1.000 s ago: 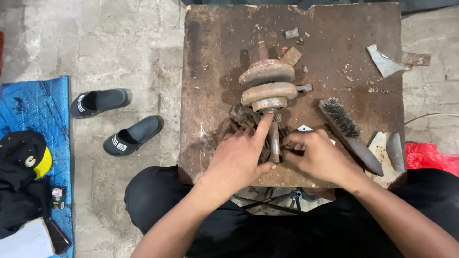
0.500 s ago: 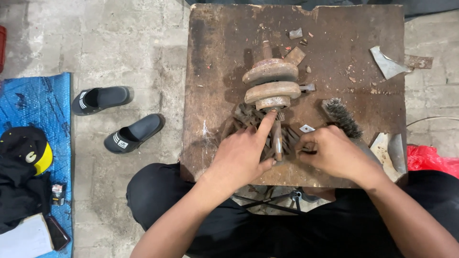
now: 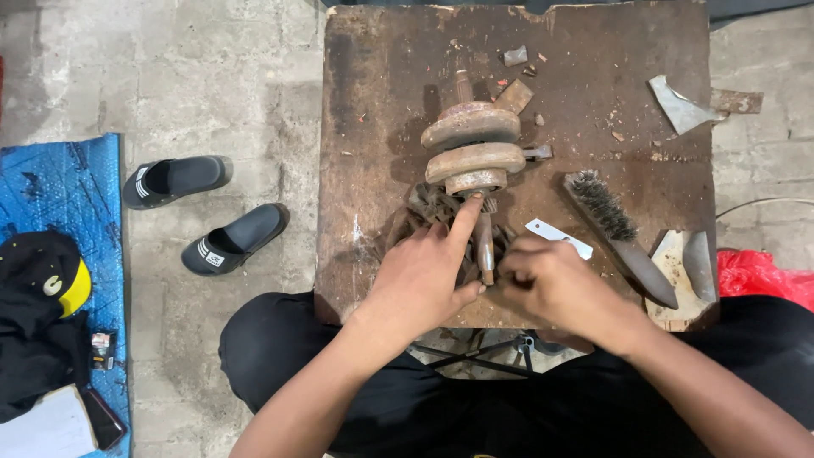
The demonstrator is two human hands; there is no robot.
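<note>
Two hands | left hand (image 3: 420, 276) forefinger on rusty shaft (image 3: 484, 242) | right hand (image 3: 555, 284) beside it

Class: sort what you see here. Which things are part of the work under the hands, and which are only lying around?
In the work:
left hand
right hand
rusty shaft with discs
toothed metal part

Lying about:
wire brush
sandals
black cap
metal scraps

Left hand (image 3: 421, 276) on rusty shaft (image 3: 484, 246), right hand (image 3: 555, 284) beside, wire brush (image 3: 617, 233) nearby
</note>
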